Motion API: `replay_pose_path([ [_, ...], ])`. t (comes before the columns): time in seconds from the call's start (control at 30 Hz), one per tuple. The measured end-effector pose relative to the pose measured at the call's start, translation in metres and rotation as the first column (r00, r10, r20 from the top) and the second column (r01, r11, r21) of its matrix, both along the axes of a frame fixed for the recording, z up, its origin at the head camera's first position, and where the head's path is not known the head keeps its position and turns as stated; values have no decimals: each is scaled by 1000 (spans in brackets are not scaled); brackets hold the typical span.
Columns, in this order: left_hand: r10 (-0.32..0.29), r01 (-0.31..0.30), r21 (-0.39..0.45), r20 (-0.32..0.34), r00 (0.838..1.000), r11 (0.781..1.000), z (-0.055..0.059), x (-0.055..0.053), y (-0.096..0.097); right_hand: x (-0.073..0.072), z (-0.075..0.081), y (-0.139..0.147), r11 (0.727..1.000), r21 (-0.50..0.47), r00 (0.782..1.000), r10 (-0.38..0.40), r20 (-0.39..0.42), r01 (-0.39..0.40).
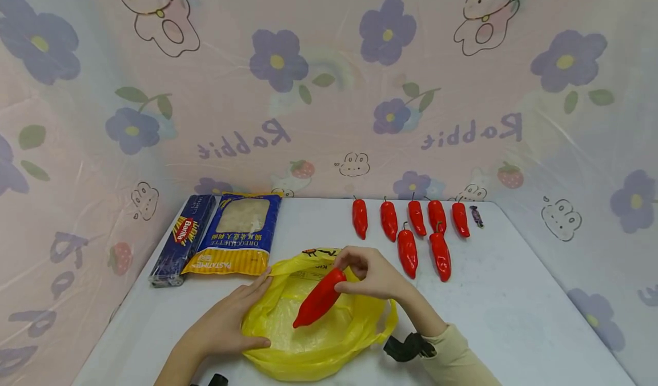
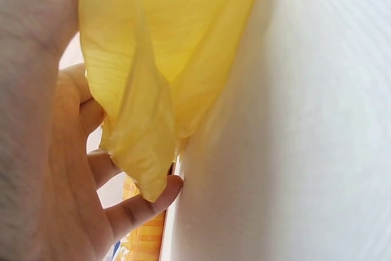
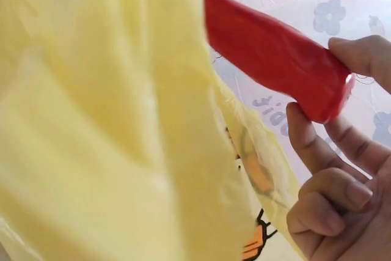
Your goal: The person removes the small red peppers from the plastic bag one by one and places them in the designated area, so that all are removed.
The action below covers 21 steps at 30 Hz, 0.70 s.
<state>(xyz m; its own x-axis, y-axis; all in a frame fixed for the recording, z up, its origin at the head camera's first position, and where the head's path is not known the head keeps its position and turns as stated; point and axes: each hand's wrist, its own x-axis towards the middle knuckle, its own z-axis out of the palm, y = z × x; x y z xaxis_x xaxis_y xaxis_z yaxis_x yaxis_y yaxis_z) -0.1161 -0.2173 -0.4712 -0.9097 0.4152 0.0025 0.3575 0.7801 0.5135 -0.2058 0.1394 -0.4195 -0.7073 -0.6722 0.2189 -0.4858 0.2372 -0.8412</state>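
Observation:
A red pepper hangs tilted over the mouth of a yellow plastic bag, its tip pointing down and left. My right hand pinches the pepper's thick top end between thumb and fingertips; the right wrist view shows the red pepper partly hidden behind the bag's wall. At the bag's left side rests my left hand, fingers extended along the rim and thumb at the front edge. In the left wrist view the left hand has its fingers spread against the yellow plastic.
Several more red peppers lie at the back right of the white table, with a small dark wrapped item beside them. Back left are a blue spaghetti box and a blue and yellow orecchiette bag. A patterned curtain stands behind.

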Motion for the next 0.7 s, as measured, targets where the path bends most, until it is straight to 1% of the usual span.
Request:
replay_pose_path([
  [0.17, -6, 6, 1, -4, 1000, 1000, 0, 0, 0, -5, 4, 7, 998, -64, 1000, 0, 13, 0],
  [0.27, -11, 11, -1, -18, 1000, 1000, 0, 1, 0, -7, 7, 13, 996, -90, 1000, -8, 26, 11],
  [0.53, -33, 32, -10, -95, 995, 999, -1, 3, -1, -9, 14, 25, 989, -135, 997, -57, 47, 63],
  [0.7, -48, 48, -7, -89, 995, 999, -2, 2, -1, -11, 16, 35, 983, -151, 994, -99, 44, 105],
])
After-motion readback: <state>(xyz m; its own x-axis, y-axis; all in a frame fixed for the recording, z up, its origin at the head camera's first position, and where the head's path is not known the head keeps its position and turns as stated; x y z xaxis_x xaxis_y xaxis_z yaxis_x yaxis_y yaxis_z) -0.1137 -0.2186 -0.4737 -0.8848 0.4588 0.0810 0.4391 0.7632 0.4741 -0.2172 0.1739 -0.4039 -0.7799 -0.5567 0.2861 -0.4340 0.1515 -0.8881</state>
